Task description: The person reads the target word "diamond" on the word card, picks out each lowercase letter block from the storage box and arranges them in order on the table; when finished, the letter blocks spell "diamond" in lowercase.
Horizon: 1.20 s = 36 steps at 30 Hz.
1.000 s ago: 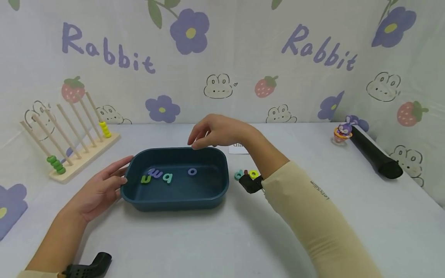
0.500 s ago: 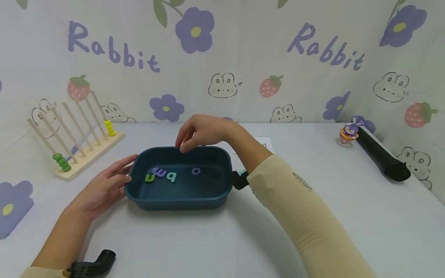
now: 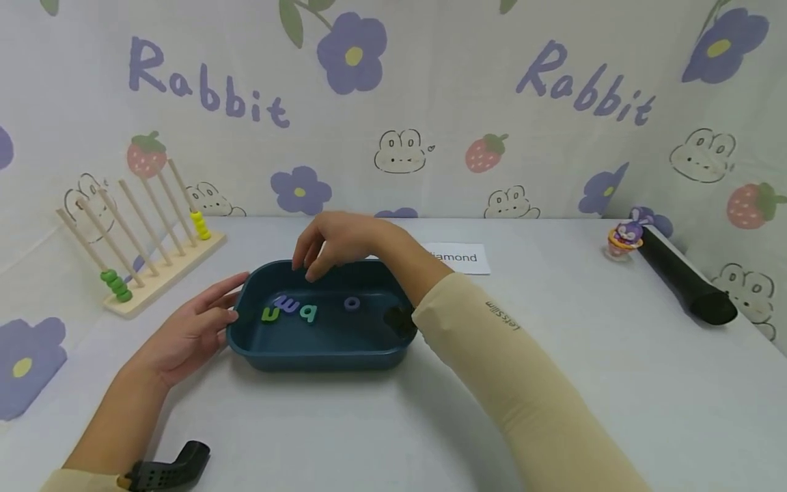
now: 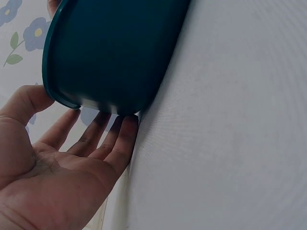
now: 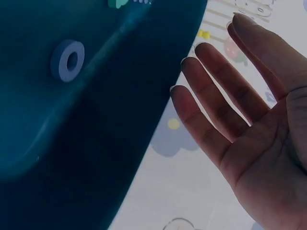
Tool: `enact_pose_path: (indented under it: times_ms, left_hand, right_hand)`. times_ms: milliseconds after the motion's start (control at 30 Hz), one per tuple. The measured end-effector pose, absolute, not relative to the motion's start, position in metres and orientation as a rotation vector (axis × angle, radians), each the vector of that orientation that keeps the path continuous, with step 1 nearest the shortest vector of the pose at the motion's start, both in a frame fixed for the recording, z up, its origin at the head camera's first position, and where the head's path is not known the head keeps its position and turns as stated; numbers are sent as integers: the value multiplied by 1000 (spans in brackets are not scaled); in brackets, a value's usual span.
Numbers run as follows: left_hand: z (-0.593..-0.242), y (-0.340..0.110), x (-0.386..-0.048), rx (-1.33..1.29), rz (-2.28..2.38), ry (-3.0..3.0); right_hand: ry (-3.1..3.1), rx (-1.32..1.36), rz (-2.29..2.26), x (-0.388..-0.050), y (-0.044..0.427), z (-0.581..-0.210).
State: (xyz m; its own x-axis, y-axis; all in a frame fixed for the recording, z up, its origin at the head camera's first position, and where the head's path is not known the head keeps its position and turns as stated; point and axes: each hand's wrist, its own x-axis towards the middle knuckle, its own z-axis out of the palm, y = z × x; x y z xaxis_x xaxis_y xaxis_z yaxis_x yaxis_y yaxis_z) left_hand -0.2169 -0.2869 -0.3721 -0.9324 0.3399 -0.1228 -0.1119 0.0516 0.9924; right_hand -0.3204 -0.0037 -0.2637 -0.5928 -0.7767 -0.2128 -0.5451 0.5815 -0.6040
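My left hand is at the left end of the dark teal tray, thumb at the rim and nearly straight fingertips against the outer wall. Inside the tray lie a green letter, a purple m-shaped letter, a teal letter and a purple ring-shaped letter. Over the tray's back rim hangs my right hand, fingers loosely bent downward. The right wrist view shows this hand with spread fingers and nothing held, beside the tray wall.
A white card reading "iamond" lies behind the right forearm, its left part covered. At the back left stands a wooden peg rack with green and yellow beads. A small rabbit figure and a black object are at the right.
My right hand has moved left along the tray's back rim and slightly lower, its forearm now crossing the tray's right end. More of the card shows. My left hand keeps its place at the tray.
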Motion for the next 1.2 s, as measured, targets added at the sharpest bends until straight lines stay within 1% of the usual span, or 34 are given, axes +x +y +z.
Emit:
enact_pose_path:
  times_ms: [700, 1000, 1200]
  left_hand:
    - [-370, -283, -217, 219, 1943, 2000]
    - [-371, -286, -217, 231, 1943, 1999]
    - [-372, -289, -217, 255, 1964, 1980]
  right_hand:
    - [2353, -1007, -490, -315, -34, -294]
    - [2372, -1108, -508, -317, -42, -309]
    - [2379, -1102, -411, -315, -51, -315]
